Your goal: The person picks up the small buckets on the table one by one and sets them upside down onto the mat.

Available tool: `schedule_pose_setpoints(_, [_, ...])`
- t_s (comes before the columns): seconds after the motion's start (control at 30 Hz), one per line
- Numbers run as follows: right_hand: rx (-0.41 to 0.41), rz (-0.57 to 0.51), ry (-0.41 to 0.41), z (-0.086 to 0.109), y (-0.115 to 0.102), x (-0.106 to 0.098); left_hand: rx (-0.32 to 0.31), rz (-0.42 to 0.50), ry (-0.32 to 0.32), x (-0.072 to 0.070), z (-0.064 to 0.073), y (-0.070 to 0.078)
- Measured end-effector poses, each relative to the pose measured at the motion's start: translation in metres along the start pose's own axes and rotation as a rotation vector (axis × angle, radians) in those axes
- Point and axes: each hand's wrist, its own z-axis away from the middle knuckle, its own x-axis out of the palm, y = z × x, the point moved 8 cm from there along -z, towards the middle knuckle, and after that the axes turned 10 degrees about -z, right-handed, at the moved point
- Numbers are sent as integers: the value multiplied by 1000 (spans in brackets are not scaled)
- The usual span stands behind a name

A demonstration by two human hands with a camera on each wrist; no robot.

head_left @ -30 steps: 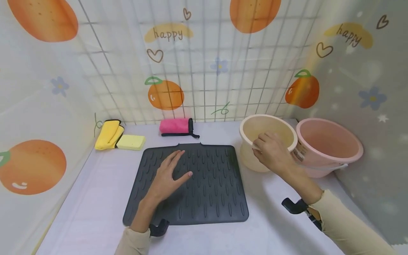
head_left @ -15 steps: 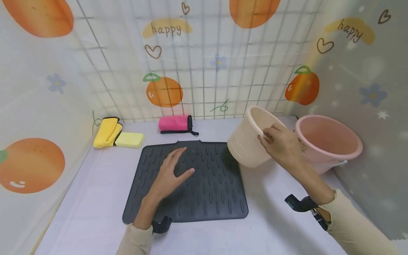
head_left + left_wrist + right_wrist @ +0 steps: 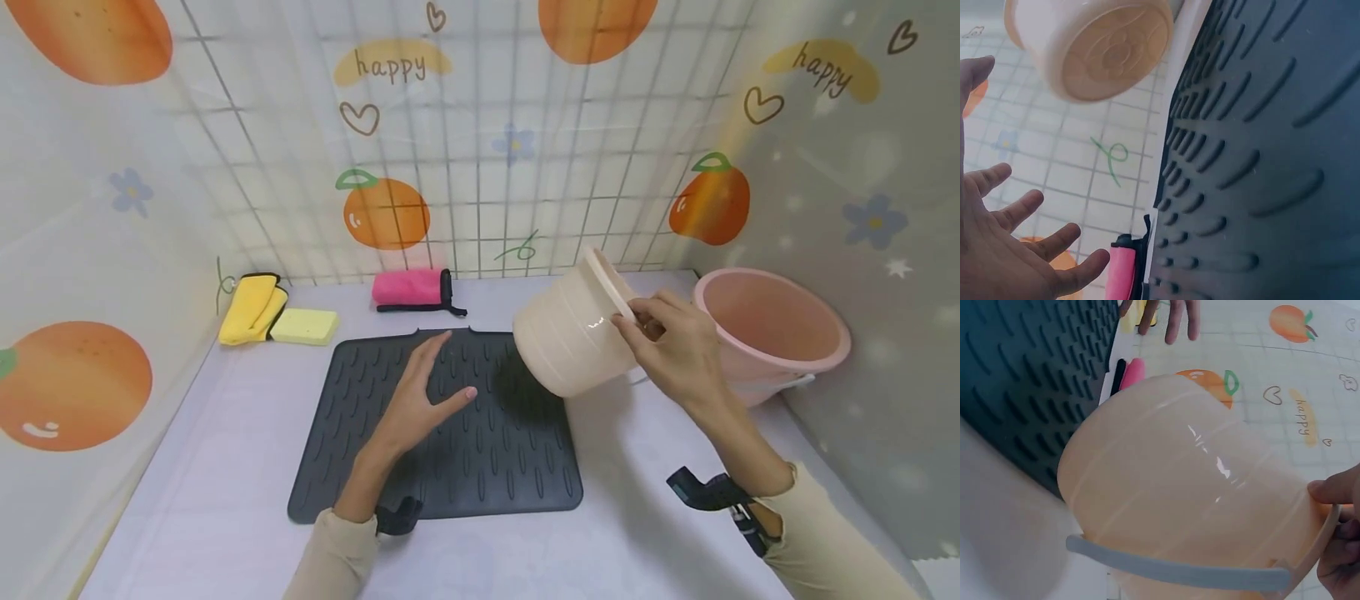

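Observation:
A cream plastic bucket (image 3: 573, 333) hangs tilted above the right back part of the black ribbed mat (image 3: 450, 467), its mouth turned to the right. My right hand (image 3: 678, 346) pinches the bucket's rim between thumb and fingers. In the right wrist view the bucket's grey handle (image 3: 1179, 569) crosses its side. The left wrist view shows the bucket's round base (image 3: 1116, 53) off the surface. My left hand (image 3: 416, 404) is held over the mat with fingers spread and thumb apart, touching nothing.
A pink bucket (image 3: 787, 375) stands at the right. Along the back lie a folded pink cloth (image 3: 408, 289), a yellow sponge (image 3: 304, 327) and a folded yellow cloth (image 3: 251, 310) with black edging. A patterned curtain (image 3: 480, 108) over a wire grid closes off the back.
My right hand has lifted the cream bucket from the table, tipped it over to the side and carried it left over the mat. My left hand has moved slightly right.

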Motion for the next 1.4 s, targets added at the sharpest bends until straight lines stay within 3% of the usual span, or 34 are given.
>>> schedule_pose_setpoints(0.2, [96, -116, 71, 3, 2, 3, 7, 74, -6, 6, -9, 7])
schedule_pose_setpoints(0.27, [124, -161, 87, 4, 2, 6, 25, 110, -14, 6, -12, 17])
schedule_pose_setpoints(0.43, [151, -285, 117, 8, 0, 12, 67, 210, -33, 20, -27, 29])
schedule_pose_setpoints(0.7, [251, -384, 150, 18, 7, 20, 81, 508, -73, 36, -38, 31])
schedule_pose_setpoints(0.93, [314, -414, 151, 20, 6, 23, 197, 697, -23, 37, -45, 41])
schedule_pose_setpoints(1.2, [318, -424, 94, 19, 5, 27, 219, 676, 6, 31, -43, 39])
schedule_pose_setpoints(1.4, [294, -326, -71, 21, 4, 36, 192, 619, 116, 10, -39, 32])
